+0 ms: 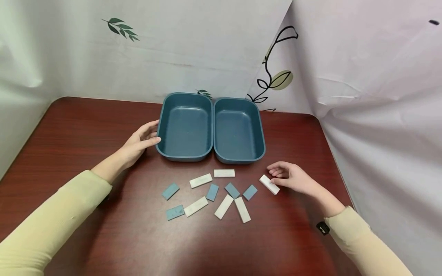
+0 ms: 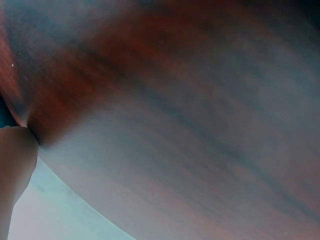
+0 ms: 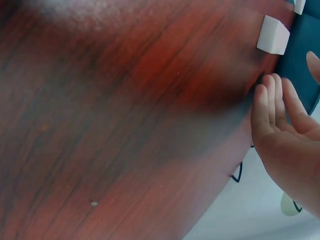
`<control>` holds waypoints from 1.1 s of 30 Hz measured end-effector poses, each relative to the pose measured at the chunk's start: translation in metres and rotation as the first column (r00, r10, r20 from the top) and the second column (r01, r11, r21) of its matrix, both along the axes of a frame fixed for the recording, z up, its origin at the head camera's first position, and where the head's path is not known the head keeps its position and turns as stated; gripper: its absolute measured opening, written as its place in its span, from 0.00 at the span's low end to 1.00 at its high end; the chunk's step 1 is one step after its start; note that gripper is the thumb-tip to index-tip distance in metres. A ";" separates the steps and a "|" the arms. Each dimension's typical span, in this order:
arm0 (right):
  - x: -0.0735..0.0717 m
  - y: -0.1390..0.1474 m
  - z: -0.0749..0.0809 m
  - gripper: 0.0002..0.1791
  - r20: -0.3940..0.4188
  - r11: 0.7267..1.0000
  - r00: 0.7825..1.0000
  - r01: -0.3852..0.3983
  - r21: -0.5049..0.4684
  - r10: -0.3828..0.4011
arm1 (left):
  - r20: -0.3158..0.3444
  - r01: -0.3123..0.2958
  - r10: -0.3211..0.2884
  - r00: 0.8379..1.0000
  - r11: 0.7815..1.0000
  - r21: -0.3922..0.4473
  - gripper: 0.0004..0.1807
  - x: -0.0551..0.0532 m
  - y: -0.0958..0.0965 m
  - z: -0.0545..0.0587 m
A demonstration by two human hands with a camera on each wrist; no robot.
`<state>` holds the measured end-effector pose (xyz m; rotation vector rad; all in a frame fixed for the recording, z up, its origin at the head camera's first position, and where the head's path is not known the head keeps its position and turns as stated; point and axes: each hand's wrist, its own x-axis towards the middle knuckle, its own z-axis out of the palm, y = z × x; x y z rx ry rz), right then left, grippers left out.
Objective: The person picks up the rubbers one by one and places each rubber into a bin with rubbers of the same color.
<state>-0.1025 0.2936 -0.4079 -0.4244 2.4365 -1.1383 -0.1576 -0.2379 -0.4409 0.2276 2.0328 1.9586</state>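
My left hand [image 1: 136, 143] is at the left side of the left blue bin [image 1: 211, 147], with the thumb right at its rim and the fingers along its outer wall. At the right, my right hand [image 1: 290, 176] hovers low by a white rectangular block [image 1: 269, 184], its thumb overlapping the block in the head view. In the right wrist view, the straightened fingers [image 3: 272, 107] stand apart from a white block [image 3: 273, 36]. Several more white blocks [image 1: 224, 173] and shorter blue-grey blocks [image 1: 250, 192] lie scattered in front of the bins.
A second blue bin [image 1: 263, 147] stands against the left one; both show bare floors. The dark red wooden table [image 1: 165, 249] ends at a pale printed curtain [image 1: 155, 57] behind and at the sides. Most of the left wrist view is blurred tabletop.
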 end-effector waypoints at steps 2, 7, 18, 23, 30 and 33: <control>0.001 -0.001 0.000 0.21 0.011 1.000 1.000 -0.022 0.005 0.022 | 0.002 0.000 0.000 1.000 1.000 0.003 0.37 0.000 0.000 0.000; 0.002 -0.001 -0.001 0.19 0.036 0.998 0.998 -0.056 0.028 0.055 | 0.003 -0.001 0.001 1.000 1.000 0.003 0.37 -0.001 0.000 0.000; 0.003 -0.001 -0.007 0.19 -0.015 0.994 0.997 -0.070 0.082 0.072 | 0.003 -0.008 0.008 1.000 1.000 -0.004 0.36 -0.001 0.000 -0.001; 0.005 -0.003 -0.008 0.18 -0.032 0.994 0.998 -0.055 0.090 0.058 | -0.006 -0.007 0.007 1.000 1.000 0.008 0.36 -0.001 0.000 -0.001; 0.006 -0.006 -0.006 0.17 -0.005 0.993 0.999 -0.045 0.113 0.046 | -0.007 -0.009 0.010 1.000 0.999 0.032 0.37 0.000 0.000 0.000; 0.006 -0.008 -0.006 0.16 -0.009 0.990 0.999 -0.041 0.133 0.043 | -0.009 -0.005 0.005 1.000 1.000 0.030 0.37 0.000 0.000 0.000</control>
